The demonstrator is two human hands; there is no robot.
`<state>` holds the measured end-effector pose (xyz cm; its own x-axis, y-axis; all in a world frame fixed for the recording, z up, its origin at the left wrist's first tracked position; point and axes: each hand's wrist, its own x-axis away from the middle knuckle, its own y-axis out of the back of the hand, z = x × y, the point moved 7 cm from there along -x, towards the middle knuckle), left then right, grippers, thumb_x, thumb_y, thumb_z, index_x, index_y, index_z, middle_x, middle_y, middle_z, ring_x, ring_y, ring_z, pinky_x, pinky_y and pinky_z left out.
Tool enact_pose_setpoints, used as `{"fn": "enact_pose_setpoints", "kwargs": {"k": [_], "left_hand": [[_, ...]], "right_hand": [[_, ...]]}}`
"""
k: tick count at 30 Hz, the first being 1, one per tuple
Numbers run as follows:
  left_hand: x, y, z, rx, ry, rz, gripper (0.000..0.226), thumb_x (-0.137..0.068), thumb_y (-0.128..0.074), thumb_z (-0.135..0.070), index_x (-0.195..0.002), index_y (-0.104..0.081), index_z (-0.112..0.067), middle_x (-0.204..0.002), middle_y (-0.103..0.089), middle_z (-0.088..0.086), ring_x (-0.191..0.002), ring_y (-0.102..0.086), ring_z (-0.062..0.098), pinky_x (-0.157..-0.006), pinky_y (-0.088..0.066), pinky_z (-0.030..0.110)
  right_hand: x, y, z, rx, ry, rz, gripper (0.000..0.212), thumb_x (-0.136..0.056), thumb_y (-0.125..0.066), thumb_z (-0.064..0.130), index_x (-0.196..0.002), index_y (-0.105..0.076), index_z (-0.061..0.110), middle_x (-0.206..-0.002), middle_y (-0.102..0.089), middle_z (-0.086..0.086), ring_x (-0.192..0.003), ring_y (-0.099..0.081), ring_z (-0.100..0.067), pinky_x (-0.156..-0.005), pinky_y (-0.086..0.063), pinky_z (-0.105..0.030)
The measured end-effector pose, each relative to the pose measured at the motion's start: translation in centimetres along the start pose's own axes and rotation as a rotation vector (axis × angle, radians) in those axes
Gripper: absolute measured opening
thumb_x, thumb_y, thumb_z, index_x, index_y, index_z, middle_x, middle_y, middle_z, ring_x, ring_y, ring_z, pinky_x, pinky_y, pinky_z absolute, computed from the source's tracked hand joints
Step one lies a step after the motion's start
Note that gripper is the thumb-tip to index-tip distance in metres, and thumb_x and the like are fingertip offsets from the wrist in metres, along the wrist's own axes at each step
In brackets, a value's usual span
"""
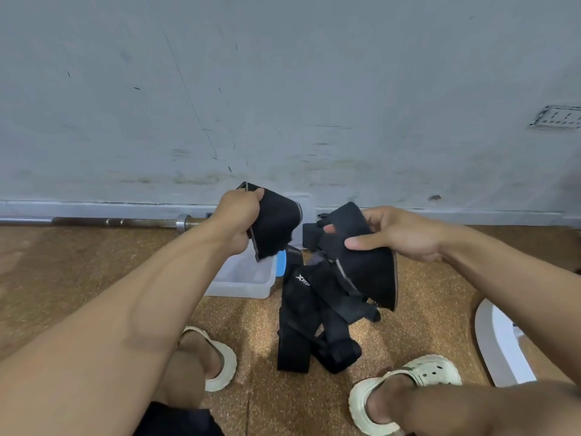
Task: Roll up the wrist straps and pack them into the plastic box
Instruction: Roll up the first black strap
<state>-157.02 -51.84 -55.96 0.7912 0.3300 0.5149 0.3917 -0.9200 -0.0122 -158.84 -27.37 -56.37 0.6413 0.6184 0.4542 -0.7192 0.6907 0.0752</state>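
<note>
Black elastic fabric wrist straps (314, 309) are being gripped by our left hand (239, 218) and right hand (399, 234), needing rolling before reaching the clear plastic box (242, 278).

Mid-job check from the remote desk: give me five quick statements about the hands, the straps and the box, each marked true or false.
1. The left hand holds a black strap above the plastic box. True.
2. The right hand is empty. False: it has its grip on another black strap, thumb on top.
3. More straps lie loose on the floor between the feet. True.
4. The plastic box stands to the right of the strap pile. False: it stands on the left of it, near the wall.
5. A barbell lies along the foot of the wall. True.
</note>
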Motion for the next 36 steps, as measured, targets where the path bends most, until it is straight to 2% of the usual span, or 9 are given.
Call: {"fn": "enact_pose_setpoints", "kwargs": {"k": [6,11,16,19,22,24,27,30,36], "left_hand": [[0.7,-1.3,0.0,0.066,0.025,0.056,0.015,-0.104,-0.056,-0.014,-0.112,-0.064,-0.005,-0.110,-0.071,0.010,-0.090,-0.068,0.024,-0.067,-0.058,0.036],[0.8,-2.2,-0.1,0.085,0.000,0.147,0.020,-0.102,-0.061,-0.017,-0.111,-0.068,-0.001,-0.111,-0.075,0.014,-0.098,-0.073,0.026,-0.086,-0.060,0.035],[1.4,-3.2,0.2,-0.036,-0.036,0.288,0.036,-0.099,-0.064,-0.029,-0.117,-0.068,0.001,-0.100,-0.077,0.010,-0.088,-0.074,0.023,-0.088,-0.060,0.040],[1.6,-3.6,0.7,-0.123,-0.066,0.328,0.058,-0.095,-0.068,-0.037,-0.143,-0.051,-0.008,-0.114,-0.072,0.002,-0.097,-0.071,0.019,-0.078,-0.058,0.035],[2.0,-4.2,1.2,-0.225,-0.081,0.380,0.050,-0.096,-0.069,-0.027,-0.143,-0.051,-0.021,-0.117,-0.074,0.001,-0.100,-0.074,0.020,-0.082,-0.062,0.037],[2.0,-4.2,1.5,-0.267,-0.109,0.345,0.054,-0.097,-0.068,-0.017,-0.146,-0.046,-0.023,-0.114,-0.075,0.004,-0.098,-0.075,0.022,-0.088,-0.062,0.041],[1.5,-3.4,0.8,-0.222,-0.204,0.226,0.059,-0.100,-0.064,-0.013,-0.150,-0.040,-0.032,-0.109,-0.075,0.009,-0.091,-0.076,0.024,-0.077,-0.063,0.036],[1.5,-2.9,-0.3,-0.241,-0.337,0.156,0.049,-0.102,-0.060,-0.013,-0.141,-0.049,-0.042,-0.102,-0.072,0.023,-0.091,-0.075,0.032,-0.078,-0.063,0.042],[1.9,-2.4,-1.2,-0.240,-0.442,0.084,0.023,-0.101,-0.059,-0.004,-0.112,-0.072,-0.020,-0.099,-0.075,0.012,-0.092,-0.073,0.023,-0.065,-0.059,0.021]], "right_hand": [[-0.8,-2.4,1.2,0.164,0.131,-0.072,0.031,-0.095,-0.072,0.016,-0.125,-0.069,0.020,-0.121,-0.075,0.003,-0.115,-0.070,-0.015,-0.101,-0.054,-0.033],[-0.5,-2.1,2.8,0.176,0.215,-0.224,0.021,-0.094,-0.071,0.009,-0.115,-0.076,0.012,-0.106,-0.080,0.000,-0.100,-0.075,-0.014,-0.083,-0.059,-0.022],[-0.8,-1.9,2.8,-0.129,0.198,-0.277,0.023,-0.096,-0.067,0.008,-0.118,-0.074,0.009,-0.110,-0.078,-0.009,-0.102,-0.075,-0.022,-0.087,-0.061,-0.028],[-0.9,-1.3,3.0,-0.358,0.201,-0.283,0.028,-0.098,-0.064,0.011,-0.125,-0.070,0.009,-0.118,-0.075,-0.014,-0.108,-0.073,-0.025,-0.093,-0.060,-0.030],[-0.7,-0.4,3.2,-0.472,0.221,-0.312,0.030,-0.100,-0.062,0.015,-0.130,-0.067,0.012,-0.121,-0.074,-0.013,-0.111,-0.072,-0.025,-0.093,-0.060,-0.032],[-0.5,0.2,3.4,-0.493,0.247,-0.343,0.028,-0.101,-0.060,0.018,-0.129,-0.068,0.017,-0.120,-0.075,-0.010,-0.110,-0.073,-0.022,-0.090,-0.060,-0.030],[0.0,0.8,3.4,-0.435,0.251,-0.382,0.028,-0.103,-0.058,0.023,-0.129,-0.067,0.018,-0.118,-0.076,-0.006,-0.108,-0.073,-0.019,-0.086,-0.060,-0.026],[0.3,0.8,3.0,-0.331,0.200,-0.379,0.028,-0.104,-0.055,0.030,-0.127,-0.066,0.018,-0.117,-0.077,-0.005,-0.109,-0.073,-0.020,-0.083,-0.060,-0.025],[-0.1,-0.2,2.4,-0.181,0.161,-0.357,0.030,-0.104,-0.056,0.030,-0.123,-0.067,0.009,-0.111,-0.078,-0.007,-0.105,-0.075,-0.023,-0.089,-0.060,-0.031]]}}
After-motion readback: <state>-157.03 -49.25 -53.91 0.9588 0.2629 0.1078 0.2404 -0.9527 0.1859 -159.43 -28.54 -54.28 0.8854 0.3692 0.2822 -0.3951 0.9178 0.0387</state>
